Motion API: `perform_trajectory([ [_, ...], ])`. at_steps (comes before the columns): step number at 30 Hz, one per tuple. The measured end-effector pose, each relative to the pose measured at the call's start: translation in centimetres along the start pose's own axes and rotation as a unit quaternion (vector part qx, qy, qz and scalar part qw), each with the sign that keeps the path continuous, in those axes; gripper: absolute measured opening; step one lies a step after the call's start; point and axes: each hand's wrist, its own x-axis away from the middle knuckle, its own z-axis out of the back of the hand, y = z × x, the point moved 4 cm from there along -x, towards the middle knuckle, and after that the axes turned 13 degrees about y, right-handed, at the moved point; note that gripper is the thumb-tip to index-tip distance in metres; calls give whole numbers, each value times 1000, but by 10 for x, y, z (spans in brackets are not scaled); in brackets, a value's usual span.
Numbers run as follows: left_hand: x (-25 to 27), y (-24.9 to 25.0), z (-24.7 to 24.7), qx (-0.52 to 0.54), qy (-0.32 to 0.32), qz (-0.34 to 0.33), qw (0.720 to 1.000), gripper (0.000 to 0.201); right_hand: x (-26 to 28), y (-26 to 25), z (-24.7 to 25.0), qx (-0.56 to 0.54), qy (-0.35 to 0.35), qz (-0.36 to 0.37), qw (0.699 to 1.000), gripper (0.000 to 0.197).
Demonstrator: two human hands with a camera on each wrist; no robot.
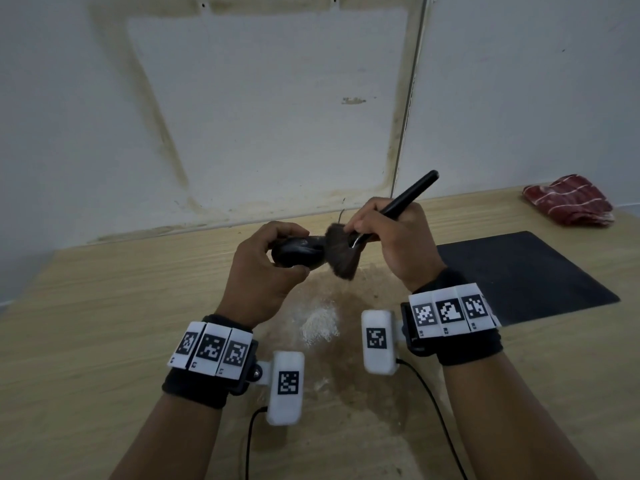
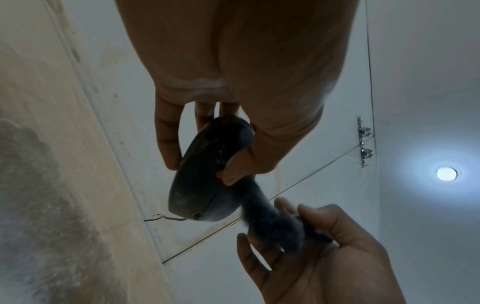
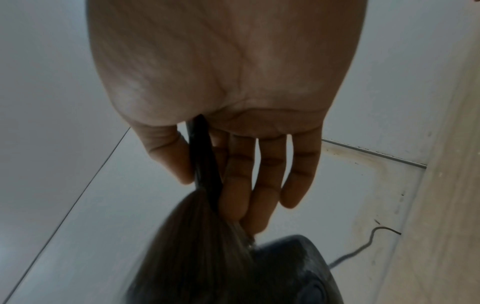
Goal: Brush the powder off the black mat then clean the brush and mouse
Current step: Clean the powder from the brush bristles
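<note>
My left hand (image 1: 273, 251) grips a black computer mouse (image 1: 294, 254) in the air above the wooden table (image 1: 104, 306), thumb on one side and fingers on the other. The left wrist view shows pale dust specks on the mouse (image 2: 205, 174). My right hand (image 1: 381, 233) pinches the black handle of a soft brush (image 1: 408, 199), and its dark bristles (image 1: 343, 254) press against the mouse's right end. In the right wrist view the bristles (image 3: 197, 246) fan over the mouse (image 3: 291, 271). The black mat (image 1: 519, 271) lies flat at the right.
White and brown powder (image 1: 322, 320) is spread on the table below my hands. A folded red cloth (image 1: 571, 206) lies at the back right near the wall. A thin wire (image 1: 342, 216) sticks out by the wall behind the mouse.
</note>
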Motion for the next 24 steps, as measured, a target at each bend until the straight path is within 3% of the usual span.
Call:
perform_trajectory([
  [4,1,4,1,-19,3,-15,1000,54,1,-6,-6,-60,-26,3,998,13],
  [8,5,7,2,-38,5,-38,999,50,8,-2,-16,10,-84,-3,996,15],
  [16,4,10,2,-16,15,1,1000,52,2,0,-2,-34,-4,-6,999,13],
  [20,4,6,5,40,41,55,997,50,3,7,-3,5,-34,-39,999,16],
  [24,5,3,8,117,58,121,984,47,-2,5,3,-20,22,-19,999,16],
])
